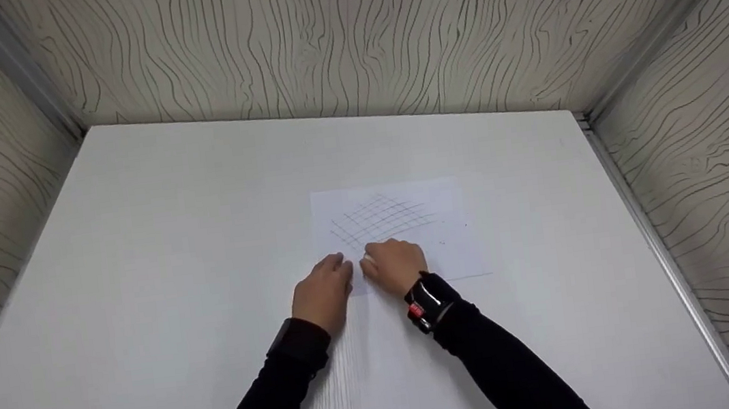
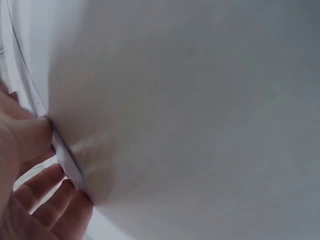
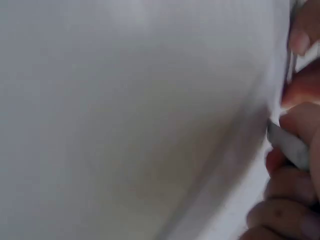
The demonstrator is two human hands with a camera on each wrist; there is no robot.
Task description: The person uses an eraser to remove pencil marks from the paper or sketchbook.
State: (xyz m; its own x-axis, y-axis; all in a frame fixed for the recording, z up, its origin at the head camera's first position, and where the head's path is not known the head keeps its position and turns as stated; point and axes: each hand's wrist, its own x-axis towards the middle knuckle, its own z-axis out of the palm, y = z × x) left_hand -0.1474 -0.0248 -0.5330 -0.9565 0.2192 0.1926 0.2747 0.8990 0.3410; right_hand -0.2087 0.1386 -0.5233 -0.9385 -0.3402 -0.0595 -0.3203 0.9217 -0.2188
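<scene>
A white sheet of paper [image 1: 456, 259] lies on the white table, with a hand-drawn grid of crossing pencil lines [image 1: 383, 215] on its upper part. My right hand [image 1: 397, 264] is over the sheet's near edge. In the right wrist view, its thumb and curled fingers pinch a small whitish eraser [image 3: 290, 145] with a darkened end. Just to the left, my left hand [image 1: 321, 295] rests at the near-left part of the paper, fingertips pressing along its edge. The left wrist view shows its fingers [image 2: 60, 205] and thumb beside that paper edge.
The white tabletop [image 1: 183, 239] surrounds the sheet. Wood-grain panels [image 1: 318, 38] rise behind it and at both sides, with metal strips at the corners. A dark band sits on each wrist; the right one [image 1: 430, 298] carries a camera.
</scene>
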